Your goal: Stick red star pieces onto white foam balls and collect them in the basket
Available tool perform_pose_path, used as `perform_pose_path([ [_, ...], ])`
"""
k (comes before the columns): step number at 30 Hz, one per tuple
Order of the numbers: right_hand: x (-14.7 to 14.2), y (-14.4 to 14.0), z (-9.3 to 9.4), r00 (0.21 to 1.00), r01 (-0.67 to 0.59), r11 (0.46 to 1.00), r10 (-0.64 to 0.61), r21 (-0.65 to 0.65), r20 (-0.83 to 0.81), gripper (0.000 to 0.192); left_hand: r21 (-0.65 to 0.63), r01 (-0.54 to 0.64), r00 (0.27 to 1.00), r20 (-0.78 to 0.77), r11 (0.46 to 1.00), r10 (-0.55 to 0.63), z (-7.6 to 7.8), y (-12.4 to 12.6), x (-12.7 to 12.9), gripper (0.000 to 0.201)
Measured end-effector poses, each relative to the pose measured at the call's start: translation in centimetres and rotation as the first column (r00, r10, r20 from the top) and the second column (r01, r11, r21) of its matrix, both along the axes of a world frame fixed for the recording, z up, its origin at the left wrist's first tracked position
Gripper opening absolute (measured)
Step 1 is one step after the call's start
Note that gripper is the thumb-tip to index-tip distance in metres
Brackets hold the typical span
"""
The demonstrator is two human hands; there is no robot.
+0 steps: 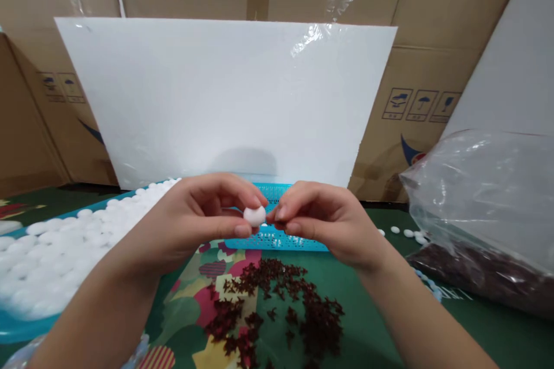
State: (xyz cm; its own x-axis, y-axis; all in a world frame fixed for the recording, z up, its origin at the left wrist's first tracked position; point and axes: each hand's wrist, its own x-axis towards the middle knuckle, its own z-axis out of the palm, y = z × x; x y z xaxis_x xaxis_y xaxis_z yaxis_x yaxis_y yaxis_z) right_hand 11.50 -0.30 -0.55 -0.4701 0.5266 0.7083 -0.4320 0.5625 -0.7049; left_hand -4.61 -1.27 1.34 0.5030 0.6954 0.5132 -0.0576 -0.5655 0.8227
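One white foam ball, pinched in left hand grip, mid-air over counter; right hand fingertips pressed together, touching its right side. Dark red star pieces nearer.

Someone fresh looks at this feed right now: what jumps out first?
Dead centre, the left hand and right hand pinch one small white ball between their fingertips. To the left, a blue tray is heaped with white balls. Dark red star-shaped pieces lie scattered on the green cloth below the hands.
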Motion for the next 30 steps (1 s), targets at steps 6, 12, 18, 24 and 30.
perform_pose_path([
  [6,0.1,-1.3,0.4,0.990,0.140,0.974,-0.134,0.179,-0.046,0.021,0.001,0.107,0.991,0.079,0.994,-0.107,-0.2,-0.4,0.4,0.020],
  [12,0.1,-1.8,0.5,0.973,0.210,0.948,-0.177,0.241,-0.151,0.022,0.091,0.105,0.992,0.067,0.990,-0.111,-0.1,-0.6,0.7,0.023],
  [18,0.0,-2.1,0.4,0.962,0.249,0.921,-0.201,0.299,-0.182,0.021,0.187,0.072,0.991,0.096,0.980,-0.091,0.2,-1.6,1.5,0.023],
  [24,-0.1,-2.5,0.4,0.943,0.324,0.869,-0.266,0.374,-0.199,0.016,0.175,0.042,0.997,0.053,0.984,-0.052,0.6,-2.2,1.4,0.022],
  [30,-0.3,-2.6,0.5,0.934,0.353,0.861,-0.303,0.367,-0.189,0.015,0.162,0.028,0.998,0.053,0.986,-0.037,0.6,-1.9,1.0,0.021],
])
